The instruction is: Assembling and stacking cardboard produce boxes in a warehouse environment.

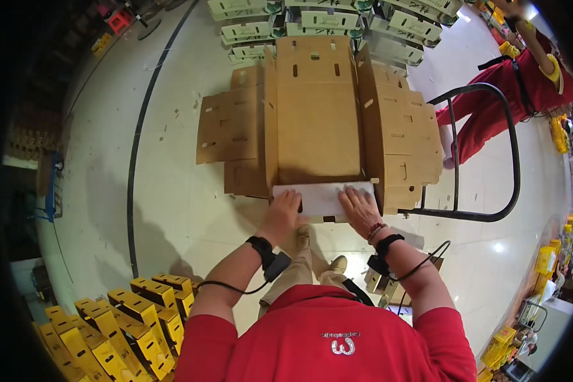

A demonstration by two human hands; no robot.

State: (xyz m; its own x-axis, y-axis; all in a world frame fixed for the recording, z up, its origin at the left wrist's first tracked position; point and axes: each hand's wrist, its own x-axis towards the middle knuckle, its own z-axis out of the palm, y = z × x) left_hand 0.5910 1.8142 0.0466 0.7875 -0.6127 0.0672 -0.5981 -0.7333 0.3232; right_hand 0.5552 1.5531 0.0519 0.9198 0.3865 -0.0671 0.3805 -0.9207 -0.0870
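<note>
Both grips: bare left hand [285, 213], bare right hand [361, 211] apart on white rectangular cardboard panel [325, 198]; clamping unclear
Panel: near end of open brown cardboard box [318, 121]
Panel risk: uneven pressing could skew it

Worn on the head, one fisheye view looks steeply down and forward, close above the red short-sleeved fabric shirt [280, 340], towards the open brown cardboard box [318, 127].

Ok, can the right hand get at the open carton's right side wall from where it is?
Probably yes: the right hand lies on the white near flap, close to the near end of the right side wall, with nothing visible between them.
</note>
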